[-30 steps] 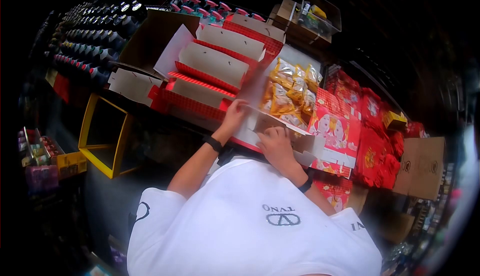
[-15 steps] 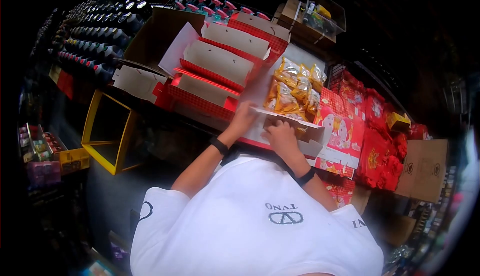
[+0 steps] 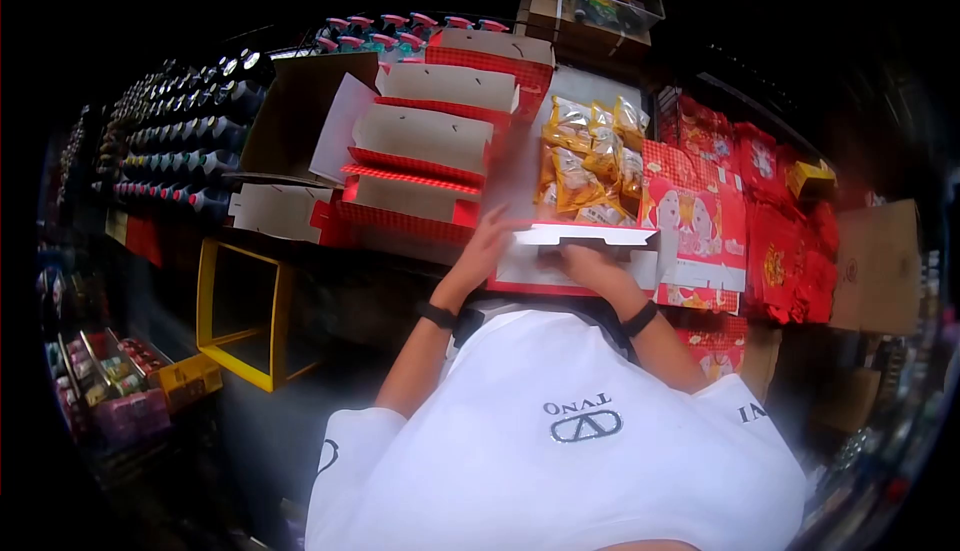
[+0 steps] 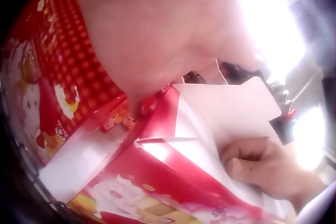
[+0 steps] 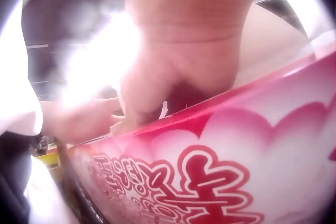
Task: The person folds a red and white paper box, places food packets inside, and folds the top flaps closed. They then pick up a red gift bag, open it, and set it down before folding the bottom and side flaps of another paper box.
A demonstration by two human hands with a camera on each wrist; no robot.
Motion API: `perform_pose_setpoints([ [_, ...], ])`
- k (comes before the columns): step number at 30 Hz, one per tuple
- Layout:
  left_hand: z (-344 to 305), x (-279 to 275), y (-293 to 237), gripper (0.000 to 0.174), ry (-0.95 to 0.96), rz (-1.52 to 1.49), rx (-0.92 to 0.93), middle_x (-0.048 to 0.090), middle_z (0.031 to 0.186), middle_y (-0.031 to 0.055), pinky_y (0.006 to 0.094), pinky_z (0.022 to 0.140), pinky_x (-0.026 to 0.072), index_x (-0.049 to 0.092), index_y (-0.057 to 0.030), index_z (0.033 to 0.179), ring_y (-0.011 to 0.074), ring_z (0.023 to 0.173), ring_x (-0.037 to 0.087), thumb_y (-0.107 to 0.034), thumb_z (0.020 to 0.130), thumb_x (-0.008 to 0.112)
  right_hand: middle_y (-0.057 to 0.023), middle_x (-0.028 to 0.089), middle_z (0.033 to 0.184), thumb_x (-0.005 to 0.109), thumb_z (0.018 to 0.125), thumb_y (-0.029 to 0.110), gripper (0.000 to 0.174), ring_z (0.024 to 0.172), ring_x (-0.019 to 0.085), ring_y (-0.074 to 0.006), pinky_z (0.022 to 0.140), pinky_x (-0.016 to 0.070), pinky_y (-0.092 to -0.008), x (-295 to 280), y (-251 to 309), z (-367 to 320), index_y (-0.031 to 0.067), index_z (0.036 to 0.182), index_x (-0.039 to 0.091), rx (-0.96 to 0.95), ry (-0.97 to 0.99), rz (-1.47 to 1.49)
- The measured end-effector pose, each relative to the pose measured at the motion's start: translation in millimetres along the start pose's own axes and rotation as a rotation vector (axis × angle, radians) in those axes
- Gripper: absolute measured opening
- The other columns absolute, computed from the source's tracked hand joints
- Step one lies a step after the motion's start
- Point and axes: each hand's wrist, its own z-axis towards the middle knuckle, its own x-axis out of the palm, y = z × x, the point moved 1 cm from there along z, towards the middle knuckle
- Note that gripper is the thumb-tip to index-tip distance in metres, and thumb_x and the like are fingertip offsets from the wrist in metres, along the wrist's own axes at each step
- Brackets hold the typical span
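Observation:
An unfolded gift box (image 3: 560,281) of red printed card, white inside, sits right in front of me. My left hand (image 3: 487,248) grips its left end; in the left wrist view the palm covers most of its fingers at the box corner. My right hand (image 3: 597,271) reaches inside, its fingertips hidden in the head view. Seen from the left wrist, that right hand (image 4: 260,169) has curled fingers against the white inner card; I cannot tell whether they pinch it. The printed front wall (image 5: 210,166) runs below the right wrist.
Yellow snack packets (image 3: 590,161) lie behind the box. Opened red boxes (image 3: 420,141) stand in rows on the left. Flat printed cartons (image 3: 695,216) and red bags (image 3: 785,251) are at the right. A yellow frame (image 3: 245,311) stands below the table's left side.
The head view has shifted. The box's notched white flap now faces me more fully. My right hand has gone deeper into the box, while my left stays at its end.

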Motion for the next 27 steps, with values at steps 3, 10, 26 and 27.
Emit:
perform_pose_setpoints([
  [3,8,1,8,0.034,-0.02,-0.065,-0.008,0.045,0.16,0.0177,0.0414,0.122,0.0364,0.072,-0.0103,0.129,0.0323,0.149,0.042,-0.018,0.097,0.073,-0.0224,0.074,0.113,0.071,0.097,0.04,0.044,0.104,0.072,-0.0378,0.092,0.055,-0.0444,3,-1,-3,0.0049,0.124,0.072,-0.009,-0.035,-0.04],
  [10,21,8,17,0.047,-0.089,0.055,-0.005,0.056,0.145,0.0145,0.0358,0.114,0.0435,0.061,-0.0018,0.137,0.0279,0.133,0.056,-0.022,0.097,0.076,-0.0254,0.074,0.105,0.075,0.092,0.051,0.057,0.095,0.072,-0.0399,0.084,0.0555,-0.0461,-18,36,-27,-0.0012,0.116,0.072,0.078,-0.192,-0.009],
  [26,22,21,19,0.06,-0.232,0.117,0.016,0.057,0.138,0.0162,0.041,0.115,0.0422,0.06,-0.0049,0.137,0.0316,0.133,0.053,-0.029,0.087,0.085,-0.0258,0.076,0.094,0.077,0.085,0.055,0.062,0.087,0.074,-0.0403,0.08,0.0577,-0.0496,-15,36,-12,-0.0065,0.095,0.075,0.35,-0.263,0.076],
  [27,22,21,20,0.062,-0.241,0.092,0.031,0.057,0.139,0.0167,0.0428,0.115,0.0417,0.061,-0.0054,0.136,0.033,0.133,0.052,-0.03,0.086,0.086,-0.026,0.076,0.094,0.077,0.085,0.057,0.064,0.087,0.074,-0.0405,0.081,0.0577,-0.0501,-14,37,-12,-0.0063,0.095,0.075,0.339,-0.282,0.016],
])
